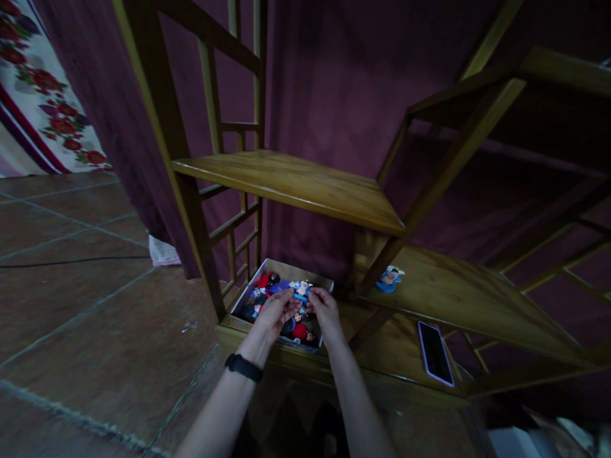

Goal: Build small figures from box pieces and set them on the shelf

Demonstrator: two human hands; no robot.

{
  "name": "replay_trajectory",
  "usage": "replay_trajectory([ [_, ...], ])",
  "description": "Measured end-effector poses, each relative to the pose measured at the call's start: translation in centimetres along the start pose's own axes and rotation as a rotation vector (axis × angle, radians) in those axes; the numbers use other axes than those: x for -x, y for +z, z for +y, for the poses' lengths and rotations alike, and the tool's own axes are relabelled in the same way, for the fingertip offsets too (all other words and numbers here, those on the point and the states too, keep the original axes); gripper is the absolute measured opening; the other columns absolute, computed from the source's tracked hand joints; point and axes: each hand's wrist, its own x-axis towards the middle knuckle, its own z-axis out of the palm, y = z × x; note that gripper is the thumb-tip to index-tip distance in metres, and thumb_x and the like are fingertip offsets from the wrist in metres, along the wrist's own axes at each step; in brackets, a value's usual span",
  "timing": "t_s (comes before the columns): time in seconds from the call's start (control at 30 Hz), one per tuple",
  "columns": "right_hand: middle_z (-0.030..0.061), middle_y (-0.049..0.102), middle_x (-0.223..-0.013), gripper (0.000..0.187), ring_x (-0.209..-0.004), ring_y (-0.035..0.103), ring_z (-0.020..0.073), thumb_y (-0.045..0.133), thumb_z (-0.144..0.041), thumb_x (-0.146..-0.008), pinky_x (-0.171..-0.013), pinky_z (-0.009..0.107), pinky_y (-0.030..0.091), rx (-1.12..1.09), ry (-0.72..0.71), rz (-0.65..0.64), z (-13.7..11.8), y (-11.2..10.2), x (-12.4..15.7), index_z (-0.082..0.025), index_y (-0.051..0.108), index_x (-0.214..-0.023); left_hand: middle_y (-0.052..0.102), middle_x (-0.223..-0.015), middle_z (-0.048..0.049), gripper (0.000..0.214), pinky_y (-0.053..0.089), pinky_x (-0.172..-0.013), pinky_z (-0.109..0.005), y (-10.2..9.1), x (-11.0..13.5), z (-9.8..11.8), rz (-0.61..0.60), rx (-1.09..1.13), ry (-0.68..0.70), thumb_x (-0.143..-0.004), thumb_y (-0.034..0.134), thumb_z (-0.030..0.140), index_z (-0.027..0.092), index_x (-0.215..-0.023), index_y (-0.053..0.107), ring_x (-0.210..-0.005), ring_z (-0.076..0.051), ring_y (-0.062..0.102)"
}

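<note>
Between my two hands, over a shallow cardboard box point(325, 282), is a small toy figurine point(301, 290) with a blue base. My left hand point(277, 312), with a black band on its wrist, pinches the figurine's left side. The fingers of my right hand point(325, 306) close on its right side. Several more figurines point(267, 283), in red, blue, purple and black, lie jumbled in the box beneath my hands. A similar blue-based figurine point(389, 278) stands on the shelf to the right. My fingers hide part of the held figurine.
The box sits on the lowest board of a wooden shelf unit point(286, 184), whose middle board overhangs behind it. A phone point(435, 353) lies on the low board at right. A slanted post point(458, 159) rises on the right. A dark cable point(76, 261) crosses the tiled floor.
</note>
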Motion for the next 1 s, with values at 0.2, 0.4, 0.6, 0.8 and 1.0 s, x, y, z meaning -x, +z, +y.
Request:
replay_trajectory([
  [0.2,-0.0010,0.063,-0.067,0.031,-0.055,0.056,0.0113,0.069,-0.043,-0.060,-0.052,0.022,0.046,-0.194,0.123,0.011,-0.4,0.1,0.5,-0.019,0.064,-0.080,0.061,-0.057,-0.0001,0.021,0.040,-0.042,-0.014,-0.2,0.2,0.2,-0.055,-0.073,0.033,-0.068,0.071,0.029,0.013,-0.074,0.059,-0.044,-0.007,0.055],
  [0.4,0.0013,0.064,-0.065,0.026,-0.055,0.058,0.0128,0.068,-0.036,-0.061,-0.050,0.023,0.047,-0.268,0.257,-0.033,0.0,0.2,0.9,-0.017,0.060,-0.077,0.049,-0.039,0.0018,0.043,0.021,-0.031,-0.014,-0.3,0.4,0.2,0.026,-0.279,0.062,-0.063,0.068,0.051,0.013,-0.053,0.052,-0.029,-0.004,0.039],
  [0.6,0.0003,0.063,-0.063,0.023,-0.054,0.058,0.0125,0.068,-0.035,-0.062,-0.049,0.022,0.047,-0.287,0.267,-0.056,-0.2,0.4,1.1,-0.018,0.059,-0.076,0.054,-0.044,0.0006,0.037,0.027,-0.031,-0.013,-0.4,0.3,0.5,0.028,-0.231,0.055,-0.065,0.070,0.046,0.013,-0.060,0.055,-0.032,-0.006,0.045],
  [0.8,-0.0003,0.063,-0.071,0.032,-0.060,0.059,0.0131,0.071,-0.041,-0.058,-0.051,0.023,0.048,-0.178,0.105,-0.029,-0.6,0.2,1.2,-0.019,0.062,-0.079,0.065,-0.064,-0.0046,0.013,0.051,-0.051,-0.019,-0.4,0.4,0.5,-0.030,-0.042,0.045,-0.074,0.066,0.021,0.013,-0.084,0.061,-0.055,-0.012,0.063],
  [1.0,-0.0007,0.062,-0.077,0.024,-0.067,0.058,0.0131,0.066,-0.038,-0.064,-0.057,0.023,0.049,-0.036,-0.009,-0.048,-0.8,0.6,1.1,-0.020,0.062,-0.078,0.068,-0.076,-0.0074,0.016,0.056,-0.060,-0.025,-0.7,0.3,0.4,-0.007,-0.025,0.057,-0.074,0.063,0.009,0.013,-0.089,0.062,-0.061,-0.014,0.065],
])
